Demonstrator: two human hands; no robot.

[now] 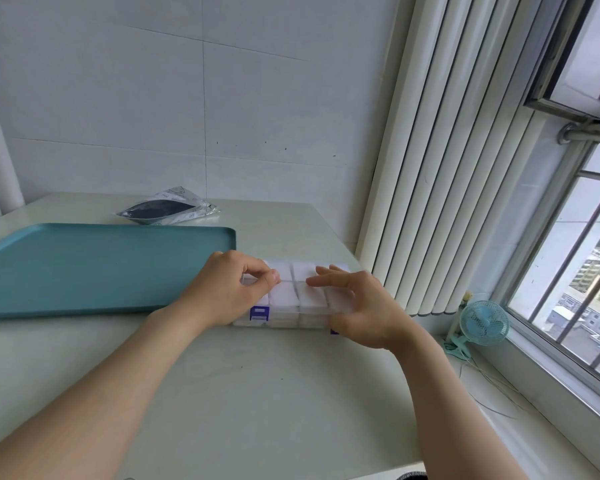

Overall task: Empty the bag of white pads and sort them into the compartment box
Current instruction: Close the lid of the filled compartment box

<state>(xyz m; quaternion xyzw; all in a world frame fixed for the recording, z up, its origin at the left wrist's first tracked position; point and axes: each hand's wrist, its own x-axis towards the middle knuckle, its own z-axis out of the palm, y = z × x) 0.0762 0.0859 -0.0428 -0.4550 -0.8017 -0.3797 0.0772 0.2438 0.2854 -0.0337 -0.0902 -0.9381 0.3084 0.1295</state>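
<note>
The compartment box (291, 321) sits on the table (257, 393) just right of the tray (84, 268), with the left hand (222, 289) and right hand (364, 306) on it. The bag (168, 207) lies behind the tray.

it looked like a high-rise home: tiled wall (187, 98) at 12 o'clock, barred window (584, 271) over rooftops and clip fan (484, 322) at 3 o'clock.

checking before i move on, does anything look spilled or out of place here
Nothing stands out: the white pads sit inside the compartment box, with the left hand and right hand on it; the bag lies behind the tray.
</note>
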